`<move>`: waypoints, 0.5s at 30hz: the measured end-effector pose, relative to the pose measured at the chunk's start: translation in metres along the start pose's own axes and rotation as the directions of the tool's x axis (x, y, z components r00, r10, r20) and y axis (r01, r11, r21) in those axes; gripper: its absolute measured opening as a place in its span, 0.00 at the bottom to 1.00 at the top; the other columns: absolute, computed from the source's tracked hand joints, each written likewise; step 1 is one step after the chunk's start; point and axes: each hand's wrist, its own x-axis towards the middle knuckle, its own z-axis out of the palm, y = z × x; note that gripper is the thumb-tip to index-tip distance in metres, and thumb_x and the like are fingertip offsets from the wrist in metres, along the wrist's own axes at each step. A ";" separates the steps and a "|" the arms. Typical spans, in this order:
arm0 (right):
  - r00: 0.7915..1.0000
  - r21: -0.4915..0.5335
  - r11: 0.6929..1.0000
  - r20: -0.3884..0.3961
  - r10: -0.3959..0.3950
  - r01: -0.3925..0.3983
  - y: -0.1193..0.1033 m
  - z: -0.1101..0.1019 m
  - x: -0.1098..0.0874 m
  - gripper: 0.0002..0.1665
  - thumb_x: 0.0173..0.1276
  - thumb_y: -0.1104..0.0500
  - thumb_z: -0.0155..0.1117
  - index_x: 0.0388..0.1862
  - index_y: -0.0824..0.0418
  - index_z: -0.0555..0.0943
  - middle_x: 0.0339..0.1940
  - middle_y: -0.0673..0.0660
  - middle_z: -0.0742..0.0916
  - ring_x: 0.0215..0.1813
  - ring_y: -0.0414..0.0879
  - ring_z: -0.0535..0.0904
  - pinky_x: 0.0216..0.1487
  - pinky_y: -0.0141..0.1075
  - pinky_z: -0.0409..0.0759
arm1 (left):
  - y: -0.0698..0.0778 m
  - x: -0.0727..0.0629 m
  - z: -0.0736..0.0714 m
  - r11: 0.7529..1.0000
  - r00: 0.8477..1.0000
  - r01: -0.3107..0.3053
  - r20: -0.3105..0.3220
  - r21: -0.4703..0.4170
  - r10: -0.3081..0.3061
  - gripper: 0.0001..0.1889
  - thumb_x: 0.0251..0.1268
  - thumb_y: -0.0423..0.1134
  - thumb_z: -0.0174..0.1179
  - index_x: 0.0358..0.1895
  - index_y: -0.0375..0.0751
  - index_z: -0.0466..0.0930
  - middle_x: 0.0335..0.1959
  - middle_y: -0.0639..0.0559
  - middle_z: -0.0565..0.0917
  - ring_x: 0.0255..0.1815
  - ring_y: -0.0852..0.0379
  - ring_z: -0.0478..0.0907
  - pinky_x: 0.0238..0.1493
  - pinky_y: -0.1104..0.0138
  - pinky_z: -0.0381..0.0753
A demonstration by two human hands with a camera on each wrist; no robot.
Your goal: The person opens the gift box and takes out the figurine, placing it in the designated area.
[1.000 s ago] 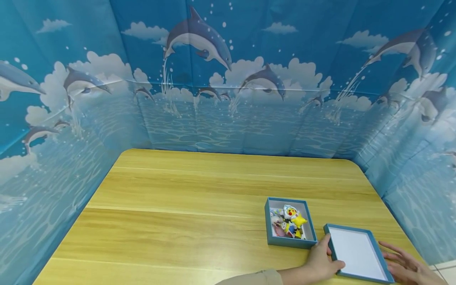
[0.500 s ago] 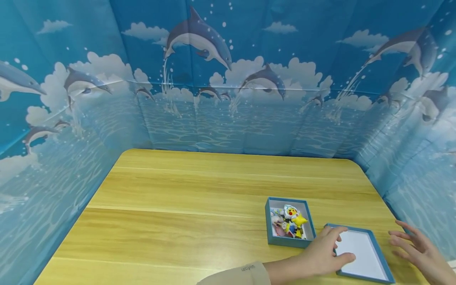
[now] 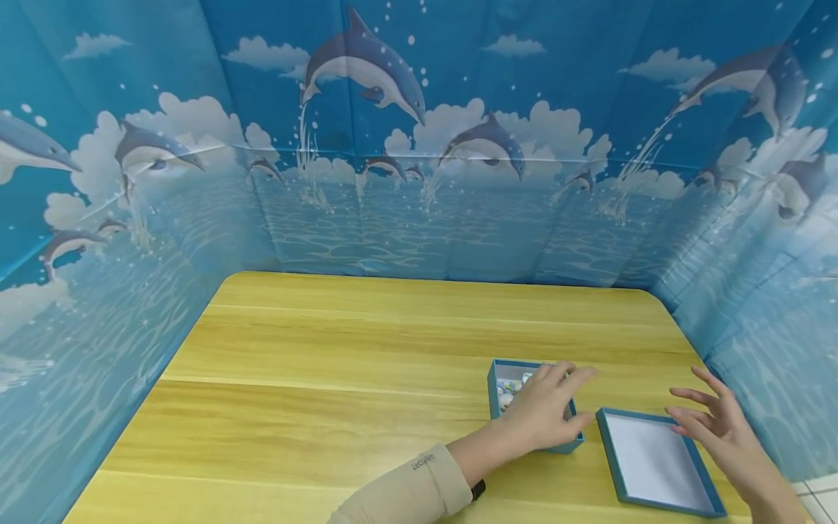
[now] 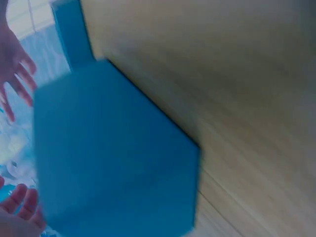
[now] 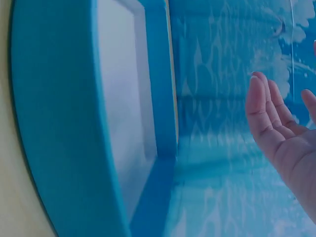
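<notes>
A blue open box (image 3: pixel 494 393) stands right of the table's middle, and small toy figures (image 3: pixel 507 391) show in its far-left part. My left hand (image 3: pixel 540 411) hovers over this box with fingers spread and hides most of the toys. In the left wrist view the box's plain outer side (image 4: pixel 118 153) fills the middle, with some of my left hand (image 4: pixel 19 212) at the lower left. Beside the box lies a shallow blue lid (image 3: pixel 661 462), white inside facing up. My right hand (image 3: pixel 716 422) hangs above the lid's right edge, fingers apart, holding nothing.
The wooden table (image 3: pixel 294 407) has rounded far corners. A dolphin-print curtain (image 3: pixel 406 211) encloses it at the back and both sides. Pale floor tiles (image 3: pixel 821 498) show at the lower right.
My left hand has left the lid's left edge and moved left over the box of toys. My right hand has lifted off the lid's right edge and moved up. The lid stays put.
</notes>
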 end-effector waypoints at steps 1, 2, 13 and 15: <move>1.000 0.034 0.999 0.017 -0.013 0.012 0.000 0.003 0.002 0.42 0.68 0.76 0.43 0.72 0.48 0.44 0.52 0.42 0.73 0.45 0.32 0.78 0.36 0.28 0.78 | -0.004 0.001 0.000 0.999 1.000 -0.006 -0.009 0.048 0.006 0.31 0.64 0.55 0.50 0.69 0.60 0.51 0.59 0.59 0.65 0.56 0.63 0.64 0.53 0.73 0.67; 0.999 0.058 0.998 0.033 -0.025 0.023 0.000 0.006 0.004 0.42 0.67 0.76 0.43 0.72 0.49 0.43 0.52 0.42 0.73 0.45 0.33 0.78 0.36 0.28 0.78 | -0.008 0.001 0.000 0.995 1.000 -0.008 -0.013 0.104 0.009 0.32 0.63 0.56 0.50 0.69 0.60 0.51 0.59 0.59 0.65 0.56 0.63 0.64 0.52 0.73 0.67; 0.989 -0.026 0.998 0.137 -0.052 0.056 0.004 0.043 0.021 0.45 0.65 0.77 0.46 0.73 0.51 0.41 0.55 0.43 0.71 0.47 0.33 0.76 0.39 0.31 0.79 | -0.035 0.000 0.010 0.909 0.996 0.081 -0.011 0.408 -0.083 0.35 0.57 0.66 0.48 0.68 0.61 0.54 0.62 0.59 0.63 0.57 0.61 0.63 0.56 0.67 0.66; 0.986 -0.056 0.997 0.161 -0.034 0.043 0.005 0.048 0.023 0.46 0.66 0.76 0.47 0.73 0.51 0.40 0.55 0.42 0.70 0.48 0.32 0.75 0.39 0.31 0.78 | -0.038 -0.001 0.013 0.896 0.993 0.102 0.002 0.432 -0.114 0.36 0.56 0.68 0.46 0.68 0.62 0.54 0.63 0.59 0.62 0.57 0.61 0.62 0.57 0.67 0.64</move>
